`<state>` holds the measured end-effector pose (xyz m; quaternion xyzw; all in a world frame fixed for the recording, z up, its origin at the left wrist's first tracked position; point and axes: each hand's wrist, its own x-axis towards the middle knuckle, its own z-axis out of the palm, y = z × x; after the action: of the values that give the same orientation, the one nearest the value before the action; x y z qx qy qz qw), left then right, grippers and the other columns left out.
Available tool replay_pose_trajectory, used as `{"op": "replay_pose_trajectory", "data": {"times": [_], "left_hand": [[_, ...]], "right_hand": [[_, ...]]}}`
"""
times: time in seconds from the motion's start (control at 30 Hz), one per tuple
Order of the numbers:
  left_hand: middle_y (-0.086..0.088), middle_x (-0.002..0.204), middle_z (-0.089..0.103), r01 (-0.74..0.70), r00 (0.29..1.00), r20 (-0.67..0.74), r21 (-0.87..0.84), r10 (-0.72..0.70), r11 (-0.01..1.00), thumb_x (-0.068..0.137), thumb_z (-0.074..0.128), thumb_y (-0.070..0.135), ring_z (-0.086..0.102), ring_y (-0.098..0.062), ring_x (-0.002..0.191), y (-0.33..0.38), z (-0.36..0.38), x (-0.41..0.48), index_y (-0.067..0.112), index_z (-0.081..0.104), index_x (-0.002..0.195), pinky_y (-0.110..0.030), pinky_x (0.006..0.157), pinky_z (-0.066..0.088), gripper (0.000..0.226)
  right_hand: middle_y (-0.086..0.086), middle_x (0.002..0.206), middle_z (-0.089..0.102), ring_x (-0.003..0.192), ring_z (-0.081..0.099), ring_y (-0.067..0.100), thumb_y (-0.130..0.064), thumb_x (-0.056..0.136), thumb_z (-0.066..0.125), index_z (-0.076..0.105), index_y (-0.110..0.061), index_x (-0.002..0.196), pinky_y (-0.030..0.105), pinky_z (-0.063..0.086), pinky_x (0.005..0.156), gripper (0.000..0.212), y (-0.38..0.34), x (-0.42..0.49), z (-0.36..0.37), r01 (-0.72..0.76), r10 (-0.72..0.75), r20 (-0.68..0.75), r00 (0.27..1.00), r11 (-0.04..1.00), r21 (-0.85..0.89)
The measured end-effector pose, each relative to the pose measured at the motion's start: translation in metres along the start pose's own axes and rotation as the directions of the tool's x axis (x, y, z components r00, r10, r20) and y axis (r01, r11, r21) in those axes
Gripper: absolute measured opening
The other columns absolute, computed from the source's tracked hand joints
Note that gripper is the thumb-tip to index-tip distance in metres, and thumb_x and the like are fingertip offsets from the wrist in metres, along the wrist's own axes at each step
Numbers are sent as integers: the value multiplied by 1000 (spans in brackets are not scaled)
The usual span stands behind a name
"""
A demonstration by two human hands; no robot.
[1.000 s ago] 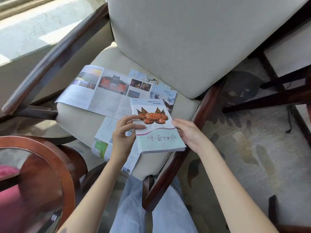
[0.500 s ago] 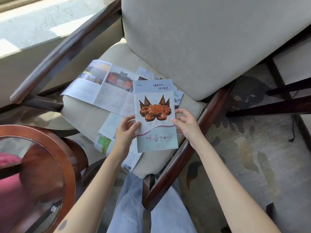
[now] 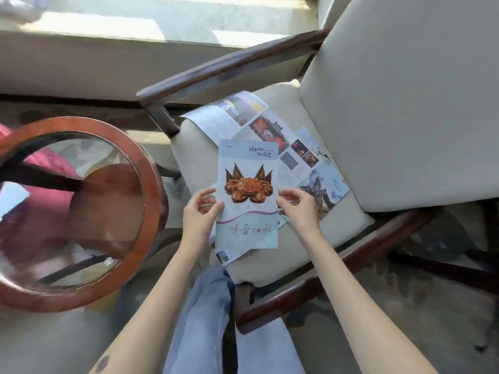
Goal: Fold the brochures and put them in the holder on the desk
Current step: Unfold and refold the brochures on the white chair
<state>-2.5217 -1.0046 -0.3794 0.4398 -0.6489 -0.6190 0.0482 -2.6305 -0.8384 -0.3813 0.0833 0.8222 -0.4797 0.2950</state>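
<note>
Folded brochure is held upright above chair seat, long axis vertical, pinched at mid-edges by left hand & right hand; round desk lies nearer left hand.

Single head-worn wide-angle view, facing steeply down and forward, close over both forearms, chair seat ahead at centre, round table left, floor at edges

Bare forearms, light blue jeans
</note>
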Motion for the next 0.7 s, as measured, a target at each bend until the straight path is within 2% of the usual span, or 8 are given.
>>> {"op": "replay_pose_trajectory", "data": {"times": [0.07, 0.13, 0.27, 0.4, 0.57, 0.63, 0.7], "left_hand": [[3, 82, 58, -12, 996, -89, -3, 11, 1000, 84, 64, 7, 53, -4, 71, -5, -25, -2, 12, 62, 105, -7, 58, 45, 23], [4, 82, 60, -17, 987, -160, 10, 18, 1000, 83, 64, 6, 54, -4, 72, -12, -52, -3, 10, 62, 104, -8, 63, 46, 21], [5, 79, 60, 16, 952, -304, 8, -13, 1000, 83, 64, 7, 54, -4, 71, -31, -108, 0, 14, 62, 100, -20, 72, 47, 19], [3, 79, 58, 61, 901, -432, 24, -45, 998, 83, 64, 7, 53, -3, 69, -55, -158, 5, 8, 62, 104, -9, 64, 45, 21], [-3, 85, 59, 132, 845, -522, -4, -115, 991, 83, 63, 7, 53, -11, 73, -86, -203, 10, 4, 60, 106, -22, 68, 45, 23], [0, 81, 58, 155, 824, -551, -8, -134, 988, 83, 64, 8, 52, -5, 67, -99, -216, 14, 6, 61, 105, -21, 67, 44, 22], [6, 75, 56, 172, 802, -579, -12, -147, 985, 83, 64, 8, 51, -1, 63, -111, -228, 21, 7, 61, 103, -10, 62, 43, 21]], "right_hand": [[6, 88, 68, 82, 61, 14, -6, 81, 64, 68, -10, 93, 37, 55, 83, 14, -14, -1, 25, 50, -46, 55, 997, 997, -60], [7, 90, 69, 81, 61, 14, -7, 81, 64, 69, -11, 94, 33, 54, 82, 14, -28, -4, 53, 94, -82, 110, 991, 990, -110], [5, 88, 68, 82, 63, 16, -7, 80, 64, 69, -9, 96, 40, 54, 85, 16, -48, -12, 115, 147, -110, 211, 971, 974, -169], [10, 94, 71, 81, 62, 14, -7, 80, 64, 69, -8, 94, 31, 53, 82, 15, -60, -19, 183, 245, -166, 303, 938, 938, -245], [7, 94, 72, 79, 60, 10, -5, 79, 61, 70, -10, 92, 22, 48, 75, 17, -63, -28, 252, 314, -193, 386, 902, 907, -281], [7, 97, 72, 83, 62, 13, -5, 80, 58, 70, -11, 95, 26, 51, 80, 20, -61, -27, 275, 330, -184, 417, 890, 891, -313], [6, 102, 72, 92, 64, 17, -6, 82, 54, 70, -11, 100, 34, 53, 87, 24, -59, -25, 295, 350, -171, 457, 873, 872, -342]]}}
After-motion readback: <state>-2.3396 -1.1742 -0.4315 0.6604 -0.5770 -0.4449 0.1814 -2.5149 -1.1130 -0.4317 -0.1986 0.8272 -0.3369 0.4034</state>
